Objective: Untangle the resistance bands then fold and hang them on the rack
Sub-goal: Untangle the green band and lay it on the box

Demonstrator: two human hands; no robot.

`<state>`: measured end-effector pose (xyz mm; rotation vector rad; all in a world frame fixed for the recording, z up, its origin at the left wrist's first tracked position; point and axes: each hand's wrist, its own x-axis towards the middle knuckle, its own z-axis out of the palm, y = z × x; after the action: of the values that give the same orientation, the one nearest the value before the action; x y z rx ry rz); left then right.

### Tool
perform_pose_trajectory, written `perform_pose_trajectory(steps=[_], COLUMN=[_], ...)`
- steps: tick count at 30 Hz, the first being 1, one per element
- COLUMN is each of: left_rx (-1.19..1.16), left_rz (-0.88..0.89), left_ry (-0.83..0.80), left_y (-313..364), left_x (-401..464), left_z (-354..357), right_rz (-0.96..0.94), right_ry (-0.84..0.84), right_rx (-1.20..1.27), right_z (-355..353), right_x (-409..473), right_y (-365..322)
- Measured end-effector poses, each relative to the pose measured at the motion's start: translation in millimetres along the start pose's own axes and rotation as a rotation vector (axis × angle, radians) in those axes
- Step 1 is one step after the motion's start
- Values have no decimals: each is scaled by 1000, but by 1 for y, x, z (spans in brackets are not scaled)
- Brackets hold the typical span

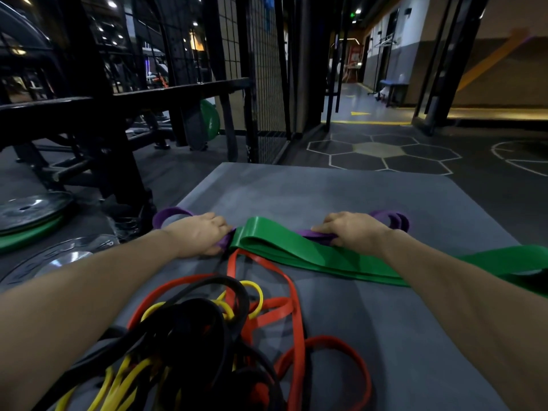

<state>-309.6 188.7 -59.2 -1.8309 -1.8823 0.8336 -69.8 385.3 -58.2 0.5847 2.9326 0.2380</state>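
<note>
A gym floor is carrying a grey mat. The purple band is lying crosswise, left to right, under the green band; the left hand and right hand are each clamping one end, equally near.

On the grey mat we see a broad green band across its middle, a purple band showing at either end of the green one, and nearer us orange-red bands, yellow bands and black bands tangled. Beyond the mat, white-outlined hexagons pattern the dark floor, one filled olive-yellow.
</note>
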Motion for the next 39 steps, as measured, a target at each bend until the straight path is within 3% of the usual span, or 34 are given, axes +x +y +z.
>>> perform_pose_trajectory(steps=[5, 13, 19, 29, 31, 35, 37, 39], left_rx=[96, 11, -20, 24, 29, 2, 70, 97], left_rz=[12, -21, -97, -179, -141, 188, 204, 110], left_ry=[109, -21, 61, 131, 130, 346, 395, 371], left_y=[0, 2, 2, -43, -47, -40, -39, -43], left_x=[-1, 8, 12, 50, 47, 17, 5, 6], left_z=[19, 19, 10, -25, -23, 7, 14, 3], right_rz=[-12, 31, 34, 142, 118, 39, 35, 52], right_ry=[6, 30, 134, 277, 276, 302, 333, 320], right_rx=[-100, -67, -245, -322, -331, -325, -339, -356], right_z=[2, 3, 9, -4, -1, 10, 8, 3], right_x=[3, 5, -1, 9, 7, -4, -8, -9], right_y=[-4, -8, -15, -5, -9, -15, -16, -19])
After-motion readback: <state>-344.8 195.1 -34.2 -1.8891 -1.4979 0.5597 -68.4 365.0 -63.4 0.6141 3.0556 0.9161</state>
